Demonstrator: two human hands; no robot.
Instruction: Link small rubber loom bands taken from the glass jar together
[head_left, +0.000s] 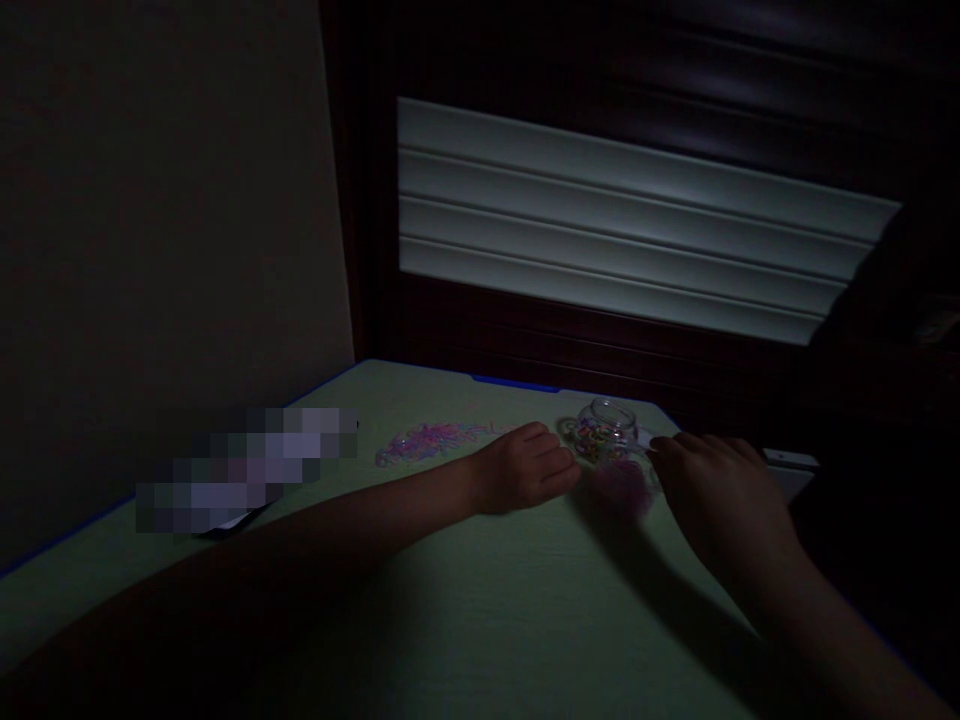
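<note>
The scene is dim. My left hand rests low over the pale green table with its fingers curled closed; whatever they may hold is hidden. To its right stands a small round clear jar, open at the top, with many-coloured small pieces inside. My right hand is beside the jar, its fingers closed around a pale, thin thing that I cannot make out. A blurred pink bundle shows just in front of the jar, between my hands. Behind my left hand lies a loose spread of thin pink and purple loops.
The pale green table has a blue edge. A pixelated flat object lies at the left. A white-edged object stands beyond my right hand. Behind the table are a dark wooden panel with pale slats and a wall.
</note>
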